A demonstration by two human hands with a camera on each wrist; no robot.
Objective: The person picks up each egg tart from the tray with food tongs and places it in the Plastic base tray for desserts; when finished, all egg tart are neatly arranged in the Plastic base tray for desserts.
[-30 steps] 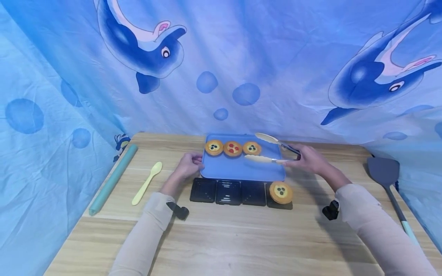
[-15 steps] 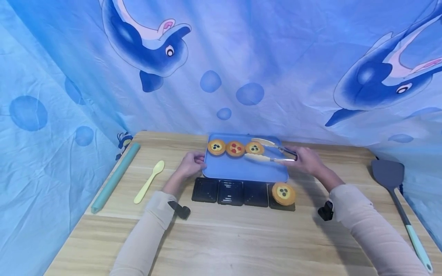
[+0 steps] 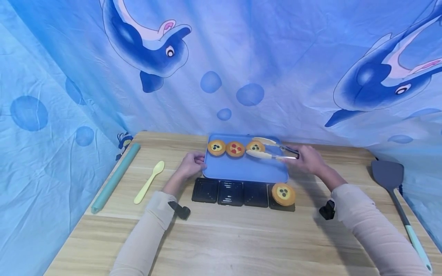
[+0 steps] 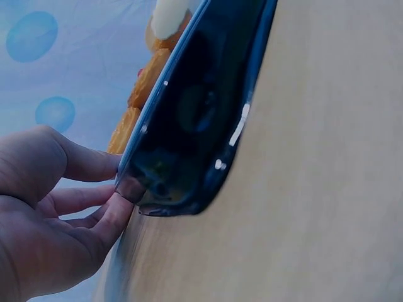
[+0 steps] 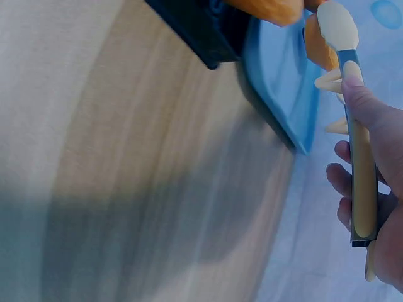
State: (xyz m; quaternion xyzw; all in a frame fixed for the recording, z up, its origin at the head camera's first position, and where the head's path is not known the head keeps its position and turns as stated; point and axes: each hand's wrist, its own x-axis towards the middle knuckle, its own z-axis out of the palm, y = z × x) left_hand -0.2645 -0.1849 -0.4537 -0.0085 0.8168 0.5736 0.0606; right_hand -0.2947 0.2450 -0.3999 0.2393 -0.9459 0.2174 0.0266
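Note:
In the head view a blue tray [image 3: 241,168] bears a row of three tarts: a berry tart [image 3: 216,147], a red-topped tart [image 3: 235,149] and a second berry tart [image 3: 255,147]. The left hand [image 3: 189,165] pinches the tray's left edge; the left wrist view shows thumb and fingers [image 4: 82,162] on the rim. Cream-tipped tongs [image 3: 286,156] are held in the right hand [image 3: 307,159], their tips spread around the rightmost tart on the tray. Another berry tart [image 3: 283,194] sits on the rightmost of several black square trays [image 3: 230,193].
A teal roller [image 3: 115,178] and a yellow spoon [image 3: 149,182] lie on the left of the wooden table [image 3: 221,237]. On the right lies a dark spatula [image 3: 388,174] with a mint handle. A blue dolphin-print curtain [image 3: 276,57] hangs behind.
The tong tips have come to either side of the rightmost tart on the tray, from a wider spread to its right. The left hand keeps its hold. The head view has shifted slightly.

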